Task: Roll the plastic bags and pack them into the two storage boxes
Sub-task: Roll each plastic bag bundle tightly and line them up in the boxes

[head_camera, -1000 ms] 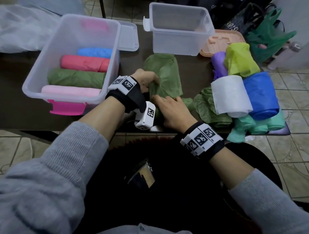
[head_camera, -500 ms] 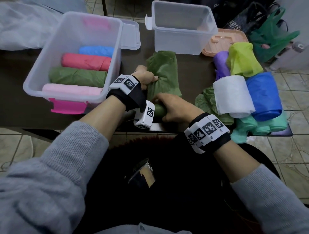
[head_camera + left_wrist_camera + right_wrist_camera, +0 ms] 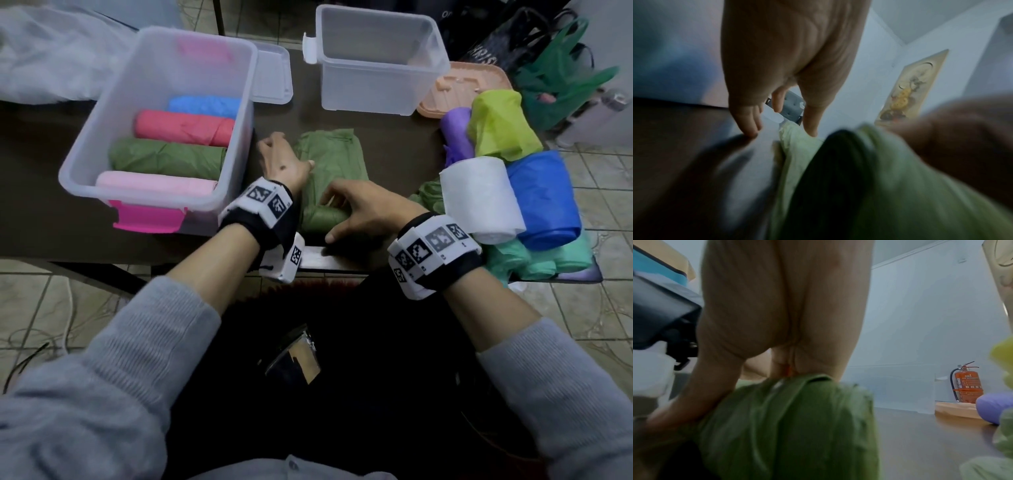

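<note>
An olive green bag (image 3: 330, 157) lies flat in the middle of the dark table (image 3: 394, 150), its near end wound into a roll (image 3: 322, 216). My right hand (image 3: 342, 212) arches over that roll, fingers curled on top and thumb on the near side; the right wrist view shows the right hand (image 3: 760, 363) pressed on the green bag (image 3: 789, 426). My left hand (image 3: 284, 161) rests at the bag's left edge with straight fingers. In the left wrist view the left hand (image 3: 781, 133) has its fingertips (image 3: 752, 132) on the table and the thumb on the green bag (image 3: 900, 186).
The left storage box (image 3: 85, 150) with a pink latch holds blue, red, green and pink rolls. The right storage box (image 3: 376, 92) is empty. A clear lid (image 3: 274, 75) and a peach lid (image 3: 455, 85) lie behind. White (image 3: 479, 195), blue (image 3: 544, 198), yellow-green, purple and mint bags crowd the right edge.
The roll at the bag's near end has grown thicker. My left hand has let go of the bag's edge and now lies straight-fingered beside it. The right hand has shifted onto the roll.
</note>
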The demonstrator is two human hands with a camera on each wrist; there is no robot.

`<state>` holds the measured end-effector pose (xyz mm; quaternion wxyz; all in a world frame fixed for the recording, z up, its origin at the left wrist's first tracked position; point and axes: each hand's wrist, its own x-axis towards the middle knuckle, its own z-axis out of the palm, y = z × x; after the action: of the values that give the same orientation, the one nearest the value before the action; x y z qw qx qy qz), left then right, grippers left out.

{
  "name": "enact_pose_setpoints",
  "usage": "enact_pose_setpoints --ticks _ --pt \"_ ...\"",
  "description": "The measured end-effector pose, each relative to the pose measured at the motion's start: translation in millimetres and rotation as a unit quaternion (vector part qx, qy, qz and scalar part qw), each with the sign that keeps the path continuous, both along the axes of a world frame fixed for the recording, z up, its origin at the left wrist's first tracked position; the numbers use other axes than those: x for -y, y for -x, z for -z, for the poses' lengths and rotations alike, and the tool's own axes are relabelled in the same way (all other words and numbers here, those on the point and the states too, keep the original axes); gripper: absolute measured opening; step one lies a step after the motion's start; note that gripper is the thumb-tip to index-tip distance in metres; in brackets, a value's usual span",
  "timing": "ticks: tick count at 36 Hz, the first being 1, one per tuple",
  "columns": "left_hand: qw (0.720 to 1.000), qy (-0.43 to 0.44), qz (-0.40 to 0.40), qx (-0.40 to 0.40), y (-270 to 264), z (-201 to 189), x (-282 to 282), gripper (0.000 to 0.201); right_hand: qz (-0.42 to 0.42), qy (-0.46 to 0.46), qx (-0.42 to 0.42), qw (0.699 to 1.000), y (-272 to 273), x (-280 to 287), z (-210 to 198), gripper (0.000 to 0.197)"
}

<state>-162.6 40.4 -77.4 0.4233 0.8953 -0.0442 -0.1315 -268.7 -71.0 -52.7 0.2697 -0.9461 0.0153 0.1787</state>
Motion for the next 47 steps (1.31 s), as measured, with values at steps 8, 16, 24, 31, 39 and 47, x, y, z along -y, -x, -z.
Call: enact_pose_setpoints --ticks 8,16,24,31,39,47 --pt "0.994 0.047 0.083 0.050 30 -16 1 0.016 0.018 -0.038 -0.034 0.999 -8 9 -2 0.042" --pt "0.990 -0.025 0.136 -0.006 40 -12 -27 0.013 0.001 -0.048 -0.064 0.997 -10 15 1 0.044" --pt "0.993 -0.020 0.112 -0.011 44 -5 -31 0.012 0.059 0.020 0.079 0.995 -3 13 14 0.046" --pt "0.992 -0.050 0.120 -0.005 37 -4 -31 0.012 -0.013 0.176 0.112 0.978 24 4 15 0.066" --pt "0.972 -0.078 0.186 0.121 45 -17 -26 0.017 -0.016 0.167 0.038 0.985 17 1 10 0.058" --pt "0.930 -0.158 0.315 0.106 55 -13 -42 0.060 0.005 0.052 -0.072 0.996 -1 12 -4 0.047"
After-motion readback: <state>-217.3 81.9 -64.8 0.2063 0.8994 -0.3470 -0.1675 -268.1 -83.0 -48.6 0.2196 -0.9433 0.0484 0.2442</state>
